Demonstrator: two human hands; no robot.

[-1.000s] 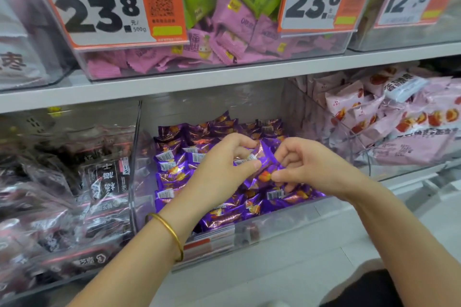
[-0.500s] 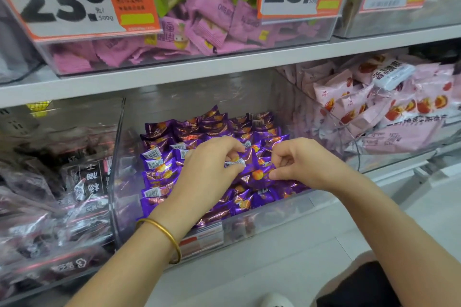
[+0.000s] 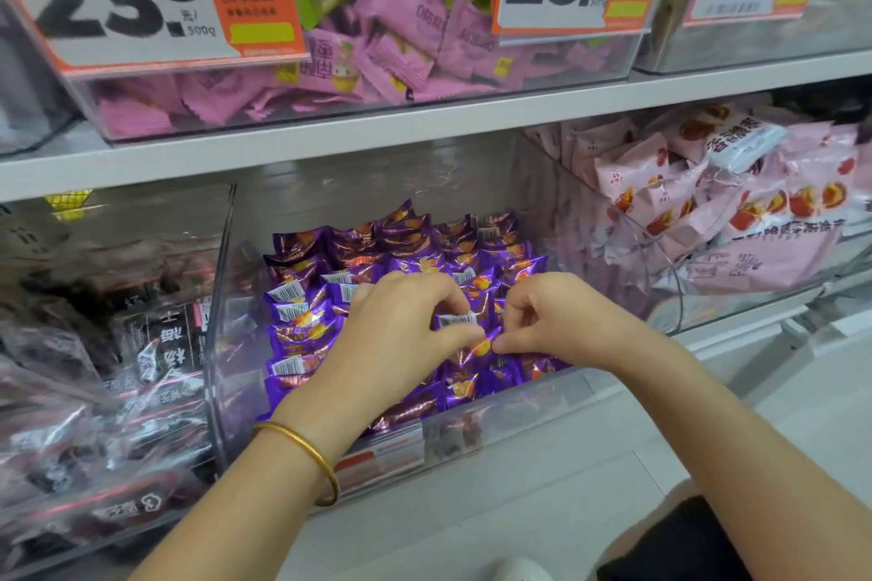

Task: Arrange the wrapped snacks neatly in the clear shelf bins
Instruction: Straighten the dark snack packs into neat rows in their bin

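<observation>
Both hands work inside the middle bin at centre frame. The left hand [image 3: 401, 335], fingers curled, pinches one end of a purple wrapped snack [image 3: 477, 345] between thumb and forefinger. The right hand [image 3: 557, 321], likewise curled, pinches the opposite end. The snack sits between the two thumbs, just over the packed layer; whether it touches the pieces beneath cannot be told.

Step in hand, as judged: seating one piece into the front-centre rows. The next move calls for lowering it flat, squaring it with the adjoining row, then loosening both pinches without dragging the neighbours out of line.

Around the hands, the other purple snacks [image 3: 358, 250] lie in fairly even rows toward the back of the clear bin [image 3: 519, 401] — the rows nearest the hands look less settled. A gold bangle [image 3: 306, 453] circles the left wrist. The bin at left holds dark packets [image 3: 155, 344], and the bin at right holds pink packets [image 3: 660, 198]. On the shelf above, pink and green wrappers [image 3: 401, 42] sit behind price tags [image 3: 118, 0].
</observation>
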